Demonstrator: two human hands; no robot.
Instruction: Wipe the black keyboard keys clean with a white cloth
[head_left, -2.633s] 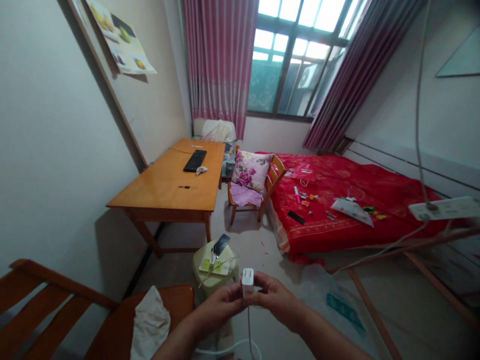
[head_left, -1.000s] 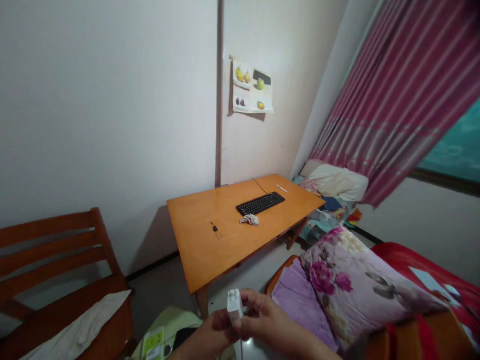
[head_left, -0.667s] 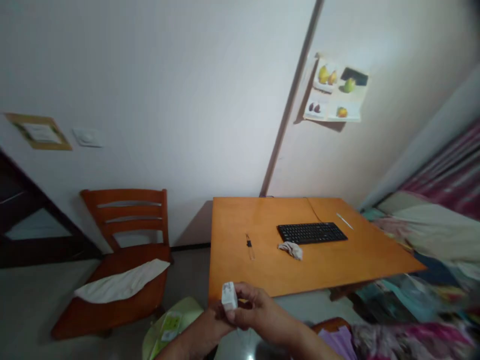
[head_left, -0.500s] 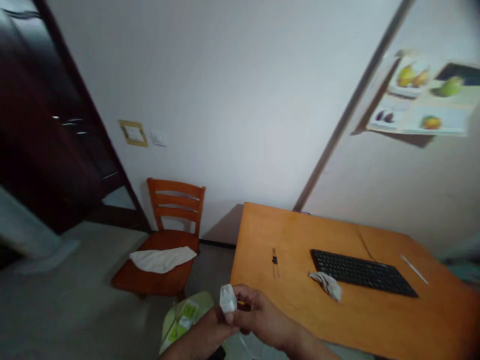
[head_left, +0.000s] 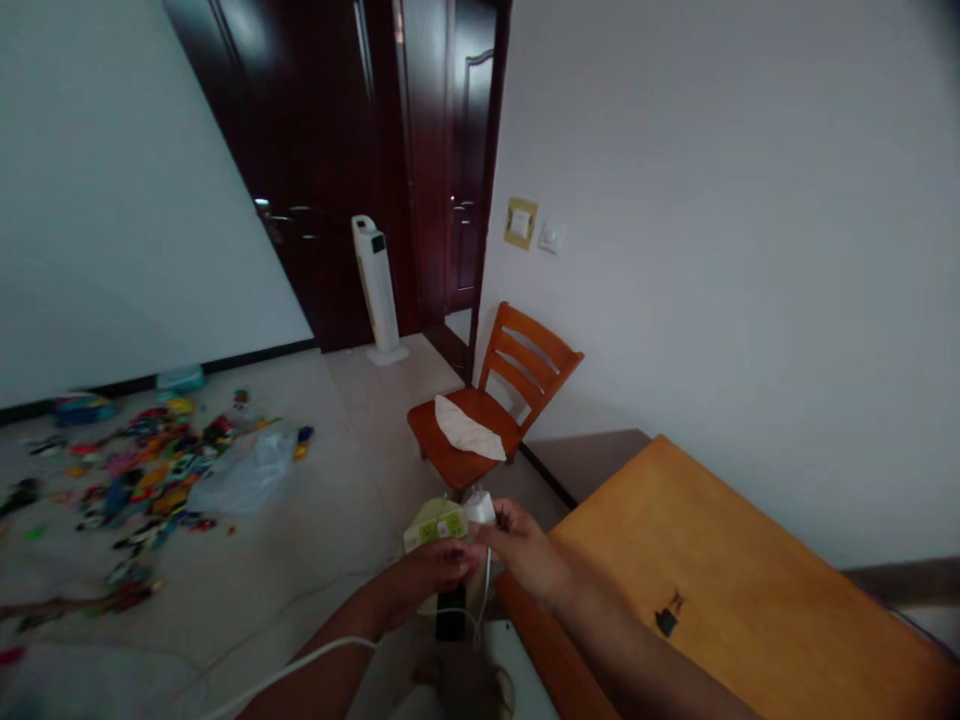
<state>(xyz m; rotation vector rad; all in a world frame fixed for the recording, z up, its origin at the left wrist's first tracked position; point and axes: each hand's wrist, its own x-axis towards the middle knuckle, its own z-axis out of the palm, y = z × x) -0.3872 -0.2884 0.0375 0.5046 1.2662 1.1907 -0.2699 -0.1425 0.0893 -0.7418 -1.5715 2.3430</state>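
My right hand [head_left: 525, 552] is closed on a white charger plug [head_left: 480, 506], held up in front of me. A thin white cable [head_left: 480, 590] hangs down from it. My left hand [head_left: 435, 565] is just below and left of the plug, fingers curled at the cable. Behind the hands a pale green stool [head_left: 431, 522] carries a white and green power strip.
An orange wooden table [head_left: 742, 590] with a small black clip [head_left: 667, 618] fills the lower right. A wooden chair [head_left: 491, 400] with a white cloth stands by the wall. Toys [head_left: 142, 470] and a plastic bag [head_left: 240, 475] litter the floor left. A white tower heater [head_left: 377, 290] stands by the dark doors.
My view has swung far to the left, from the bed and window past the table to the door and toys. Both hands have stayed together on the white plug throughout.
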